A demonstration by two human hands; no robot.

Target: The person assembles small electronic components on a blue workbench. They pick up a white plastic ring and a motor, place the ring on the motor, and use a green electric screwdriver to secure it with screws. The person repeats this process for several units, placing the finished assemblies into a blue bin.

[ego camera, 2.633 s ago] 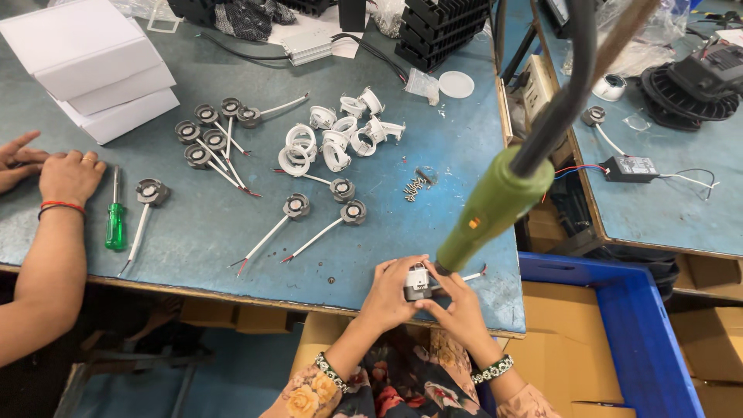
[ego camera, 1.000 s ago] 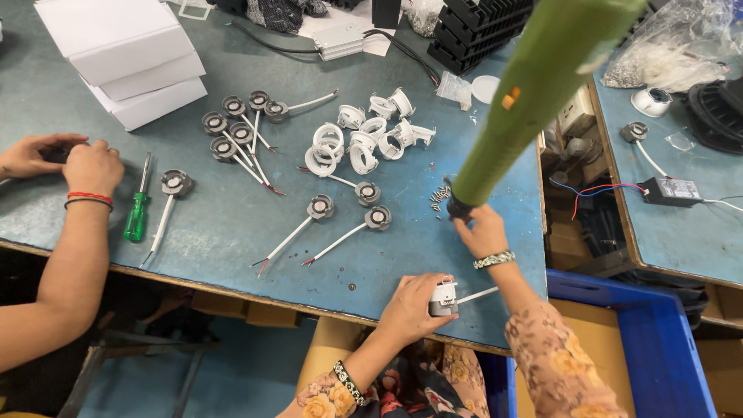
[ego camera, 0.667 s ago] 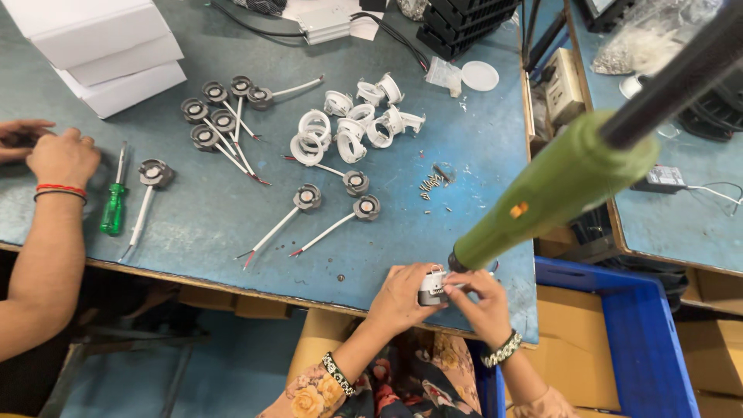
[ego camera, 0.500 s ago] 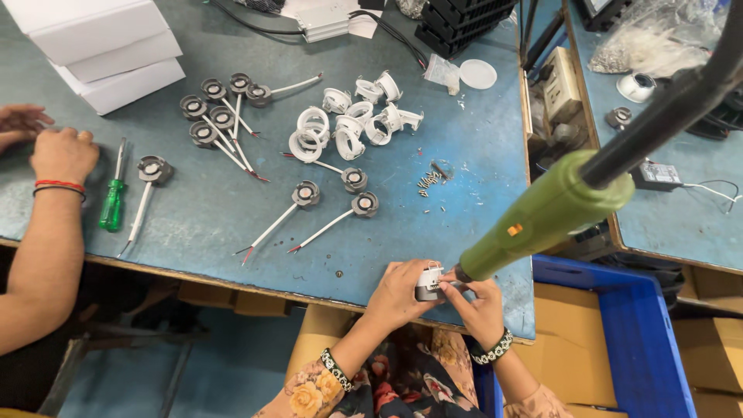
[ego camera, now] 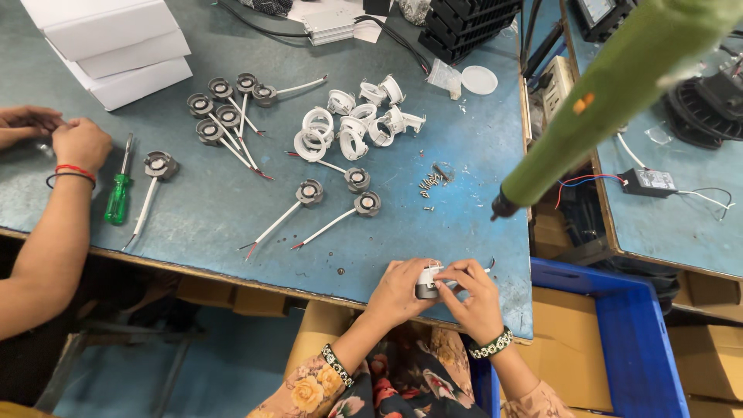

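Both hands clamp a small lamp part (ego camera: 428, 282) at the table's (ego camera: 193, 224) near edge.

The left hand (ego camera: 398, 290) grips its side; the right hand's (ego camera: 474, 298) fingers pinch its top, perhaps fitting a piece. Screws (ego camera: 429, 182) lie beyond it, a green driver (ego camera: 596, 93) hangs above right.

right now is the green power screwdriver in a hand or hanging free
Hanging free: the green screwdriver hangs clear of both hands.
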